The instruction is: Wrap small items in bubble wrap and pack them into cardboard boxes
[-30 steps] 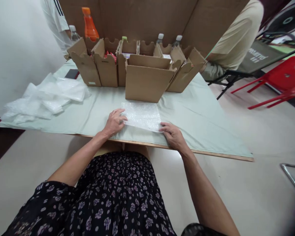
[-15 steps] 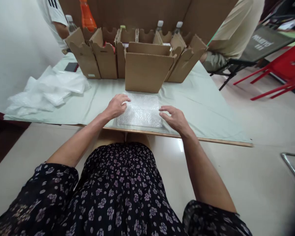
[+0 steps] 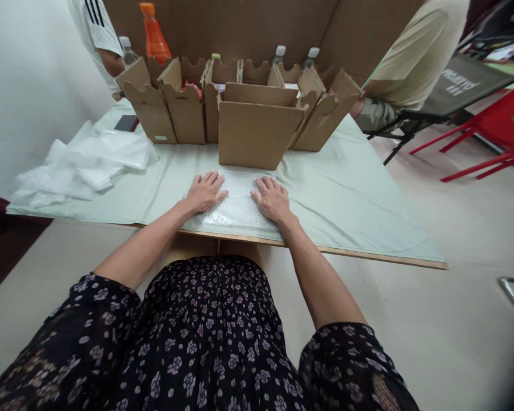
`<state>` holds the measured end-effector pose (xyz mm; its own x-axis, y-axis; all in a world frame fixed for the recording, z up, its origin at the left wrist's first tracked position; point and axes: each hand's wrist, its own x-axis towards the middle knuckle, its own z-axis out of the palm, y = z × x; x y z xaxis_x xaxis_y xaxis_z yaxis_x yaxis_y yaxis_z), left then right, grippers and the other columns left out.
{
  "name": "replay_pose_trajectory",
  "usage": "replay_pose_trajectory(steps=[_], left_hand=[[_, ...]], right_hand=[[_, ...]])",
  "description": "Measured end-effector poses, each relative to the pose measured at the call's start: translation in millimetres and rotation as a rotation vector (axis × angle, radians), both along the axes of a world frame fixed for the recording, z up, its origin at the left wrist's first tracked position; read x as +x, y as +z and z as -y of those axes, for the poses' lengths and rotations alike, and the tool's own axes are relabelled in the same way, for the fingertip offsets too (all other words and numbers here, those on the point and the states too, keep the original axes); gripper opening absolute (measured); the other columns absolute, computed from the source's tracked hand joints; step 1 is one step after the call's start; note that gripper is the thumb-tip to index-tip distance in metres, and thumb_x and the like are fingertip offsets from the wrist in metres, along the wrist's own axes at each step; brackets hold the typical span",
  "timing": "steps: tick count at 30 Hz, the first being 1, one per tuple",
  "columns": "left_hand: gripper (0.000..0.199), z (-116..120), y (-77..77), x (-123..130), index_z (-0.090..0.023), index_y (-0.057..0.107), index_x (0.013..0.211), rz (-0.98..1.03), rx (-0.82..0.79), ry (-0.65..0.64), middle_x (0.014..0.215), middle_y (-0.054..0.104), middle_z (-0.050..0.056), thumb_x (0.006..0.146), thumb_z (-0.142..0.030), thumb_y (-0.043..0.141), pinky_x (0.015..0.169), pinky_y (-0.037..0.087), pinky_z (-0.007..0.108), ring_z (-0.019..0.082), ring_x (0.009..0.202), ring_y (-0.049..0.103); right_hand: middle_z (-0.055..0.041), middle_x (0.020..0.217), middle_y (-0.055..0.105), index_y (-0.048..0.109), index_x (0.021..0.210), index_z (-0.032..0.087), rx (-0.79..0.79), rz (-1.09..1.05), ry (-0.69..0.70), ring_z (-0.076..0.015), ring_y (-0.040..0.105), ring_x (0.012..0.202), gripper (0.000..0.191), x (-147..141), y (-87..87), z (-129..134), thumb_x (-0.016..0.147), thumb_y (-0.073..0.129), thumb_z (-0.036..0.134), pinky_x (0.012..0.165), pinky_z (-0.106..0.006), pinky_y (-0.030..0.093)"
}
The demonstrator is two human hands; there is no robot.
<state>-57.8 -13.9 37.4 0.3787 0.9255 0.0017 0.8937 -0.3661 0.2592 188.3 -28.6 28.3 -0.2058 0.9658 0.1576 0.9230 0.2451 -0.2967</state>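
A flat piece of clear bubble wrap [image 3: 237, 208] lies near the front edge of the table, just before a cardboard box. My left hand [image 3: 205, 193] rests flat on its left side, fingers spread. On the right side of the wrap lies my right hand [image 3: 273, 198], palm down with the fingers apart. Neither hand grips anything. Parts of the sheet are hidden under both palms.
Behind the sheet stands a cardboard box [image 3: 259, 134], with several more open boxes [image 3: 186, 114] holding bottles. A pile of white plastic wrap [image 3: 92, 162] covers the table's left side. People sit beyond; red chairs [image 3: 497, 131] stand at right.
My right hand has moved left from beside the bubble wrap onto it, its fingers now flat. My left hand has flattened onto the sheet's left side.
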Motion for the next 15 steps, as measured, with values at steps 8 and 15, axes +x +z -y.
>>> replay_pose_trajectory(steps=[8,15], left_hand=[[0.060,1,12.9,12,-0.013,0.038,0.159,0.069,0.105,0.035,0.171,0.026,0.023,0.107,-0.043,0.037,0.126,0.020,0.060,0.037,0.160,0.023],[0.060,1,10.6,37,-0.015,0.039,0.159,-0.061,-0.024,-0.167,0.172,0.028,0.016,0.106,-0.044,0.037,0.129,0.013,0.056,0.032,0.161,0.022]], right_hand=[[-0.0210,0.166,0.039,0.048,0.152,0.012,0.020,0.025,-0.145,-0.0379,0.042,0.148,0.055,12,12.5,5,0.104,0.040,0.037,0.118,-0.056,0.032],[-0.0170,0.159,0.050,0.057,0.145,0.017,0.030,0.115,0.009,-0.0336,0.043,0.147,0.048,0,6.7,0,0.104,0.040,0.037,0.116,-0.052,0.037]])
